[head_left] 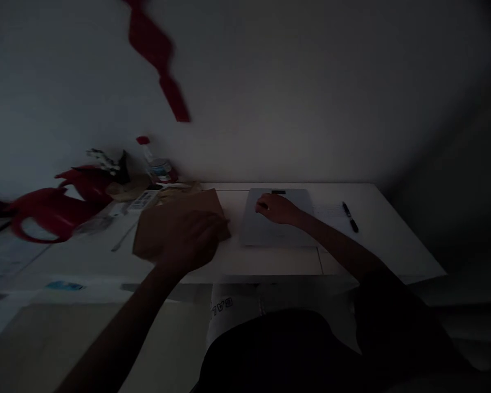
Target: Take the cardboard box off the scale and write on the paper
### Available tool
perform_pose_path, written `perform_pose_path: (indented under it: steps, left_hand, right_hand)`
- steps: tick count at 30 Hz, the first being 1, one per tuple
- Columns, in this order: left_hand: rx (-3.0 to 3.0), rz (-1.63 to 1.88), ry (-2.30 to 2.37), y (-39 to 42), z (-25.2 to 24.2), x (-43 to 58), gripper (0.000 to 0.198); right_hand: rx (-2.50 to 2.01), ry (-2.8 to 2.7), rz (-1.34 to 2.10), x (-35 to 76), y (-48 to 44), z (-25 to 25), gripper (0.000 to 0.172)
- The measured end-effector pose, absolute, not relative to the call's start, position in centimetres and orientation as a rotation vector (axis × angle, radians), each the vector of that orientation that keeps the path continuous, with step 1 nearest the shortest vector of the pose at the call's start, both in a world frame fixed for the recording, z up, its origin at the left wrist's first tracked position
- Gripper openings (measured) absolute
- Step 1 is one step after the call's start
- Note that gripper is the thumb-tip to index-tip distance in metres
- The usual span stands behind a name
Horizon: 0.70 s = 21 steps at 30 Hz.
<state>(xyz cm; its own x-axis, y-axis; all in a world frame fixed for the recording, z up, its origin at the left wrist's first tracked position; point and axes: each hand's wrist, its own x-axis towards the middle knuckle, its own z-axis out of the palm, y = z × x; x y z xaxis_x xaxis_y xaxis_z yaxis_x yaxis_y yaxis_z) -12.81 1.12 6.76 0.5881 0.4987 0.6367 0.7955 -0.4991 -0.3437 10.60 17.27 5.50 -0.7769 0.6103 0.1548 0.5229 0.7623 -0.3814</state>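
Brown paper bag (169, 221): where is it, and who has it?
— Flat on the white table (393, 245), just left of a grey scale (265, 229). The person's left hand (188, 243) lies over it, too blurred to tell the grip.
— The right hand (276, 209)?
— On the scale, fingers loosely curled, pinching nothing. A black marker (349, 216) lies further right.
— Any lettering?
— "BAL", upside down, on a white wrapper (229, 316) below the table edge.

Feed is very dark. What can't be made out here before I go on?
Head view, left hand: motion-blurred on the brown bag; whether its fingers grip is unclear.
Grey scale: display dark, too small to read; right hand covers part.
Red items, left: blurred, shapes uncertain.
Sheet by the pen: marks too faint.
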Motion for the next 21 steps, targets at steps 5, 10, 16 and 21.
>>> perform_pose_path:
  steps: [5,10,16,21]
  left_hand:
    - [-2.466,-0.642,-0.649,5.2,5.2,-4.6,0.029]
    - [-2.643,-0.581,-0.327,7.9,2.4,2.5,0.025]
    - [-2.732,-0.425,-0.118,9.7,-0.7,9.0,0.031]
    - [-2.838,-0.285,-0.150,10.4,-2.7,12.9,0.042]
  right_hand:
    - [-1.116,-2.707,0.427,18.5,18.5,5.5,0.026]
    - [-1.540,-2.578,0.245,27.1,19.3,4.2,0.021]
    - [-1.944,-2.428,0.039,34.4,19.5,1.1,0.022]
    - [-1.982,-2.338,0.079,36.8,19.2,-0.8,0.031]
